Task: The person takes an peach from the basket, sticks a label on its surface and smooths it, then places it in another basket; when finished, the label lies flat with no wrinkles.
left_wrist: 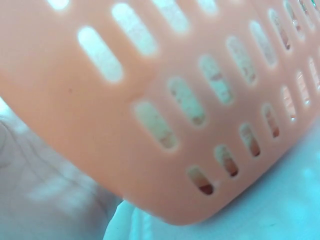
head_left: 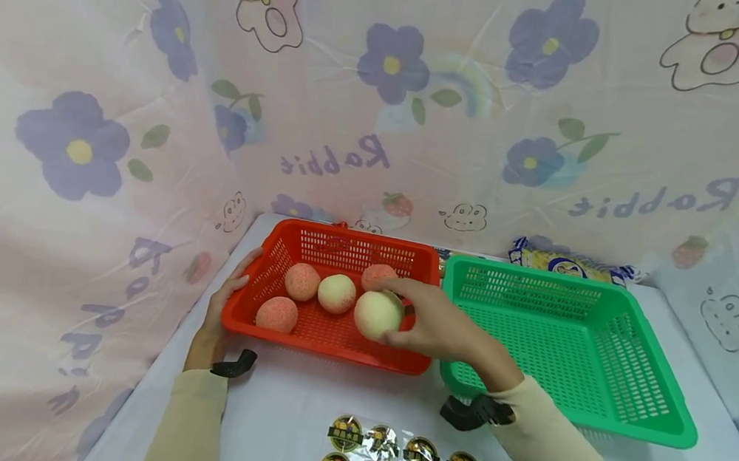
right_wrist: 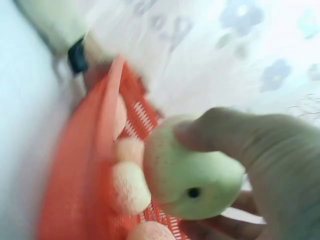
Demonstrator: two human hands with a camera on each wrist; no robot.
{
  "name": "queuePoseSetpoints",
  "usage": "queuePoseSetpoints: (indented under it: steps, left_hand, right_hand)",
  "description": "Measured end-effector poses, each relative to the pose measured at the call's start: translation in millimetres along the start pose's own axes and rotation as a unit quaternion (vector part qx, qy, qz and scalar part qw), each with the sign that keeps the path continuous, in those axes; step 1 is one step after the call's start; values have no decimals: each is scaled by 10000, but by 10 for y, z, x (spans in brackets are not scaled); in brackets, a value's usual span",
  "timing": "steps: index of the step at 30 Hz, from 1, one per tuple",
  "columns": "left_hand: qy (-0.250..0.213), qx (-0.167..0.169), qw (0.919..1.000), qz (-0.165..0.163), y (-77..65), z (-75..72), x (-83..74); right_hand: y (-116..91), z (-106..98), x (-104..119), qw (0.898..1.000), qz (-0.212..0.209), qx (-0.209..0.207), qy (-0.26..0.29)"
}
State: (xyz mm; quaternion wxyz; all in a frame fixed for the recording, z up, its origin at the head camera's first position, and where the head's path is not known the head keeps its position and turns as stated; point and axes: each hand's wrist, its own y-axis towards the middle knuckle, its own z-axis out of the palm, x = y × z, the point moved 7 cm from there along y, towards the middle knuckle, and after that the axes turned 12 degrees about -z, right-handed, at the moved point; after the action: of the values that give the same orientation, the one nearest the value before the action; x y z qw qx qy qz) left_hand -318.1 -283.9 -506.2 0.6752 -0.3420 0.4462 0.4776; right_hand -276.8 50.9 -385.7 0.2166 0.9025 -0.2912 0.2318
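Note:
My right hand (head_left: 430, 322) holds a pale yellow-green peach (head_left: 377, 316) over the right part of a red basket (head_left: 338, 346). Pink specks and a small dark hole show on this peach (right_wrist: 192, 170) in the right wrist view, with the thumb across its upper side. Below and to its left, a second pale peach (head_left: 337, 293) and several pinker peaches, one at the back (head_left: 377, 276) and one in the front left corner (head_left: 277, 315), lie in the basket. My left hand (head_left: 227, 298) rests along the basket's left end, its fingers extended at the rim.
A green basket (head_left: 533, 335) stands right beside the red one, with nothing in it. In front lies a clear sheet of round black-and-gold stickers (head_left: 401, 456). Behind the green basket is a yellow-and-blue packet (head_left: 566, 265). Patterned cloth (head_left: 328, 108) hangs at the back and sides.

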Motion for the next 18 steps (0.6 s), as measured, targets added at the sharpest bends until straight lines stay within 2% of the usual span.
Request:
queuePoseSetpoints:
  steps: [2, 4, 6, 10, 14, 16, 18]
  left_hand:
    - [10, -43, 10000, -17, 6, -3, 8]
    - [-14, -60, 10000, -38, 0, 9, 10]
    - [-42, -90, 9999, -73, -12, 32, 7]
    - [66, -365, 9990, -255, -36, 17, 27]
    - [207, -870, 9950, -442, -52, -108, 97]
    - [199, -1049, 9928, -540, -68, -159, 114]
    - [88, -1181, 9908, -651, -110, -184, 91]
  right_hand:
    - [-226, -25, 86, 9979, -116, -437, 471]
    - [-475, -9, 161, 9912, -229, -876, 961]
    - [-716, 29, 231, 9804, -381, -1269, 1456]
    - [-1129, 132, 317, 9598, -525, -1911, 1990]
    - [-1415, 247, 348, 9377, -678, -2370, 2450]
    - [-1503, 314, 362, 9261, -762, -2494, 2727]
    - [-1552, 382, 380, 9195, -844, -2516, 2899]
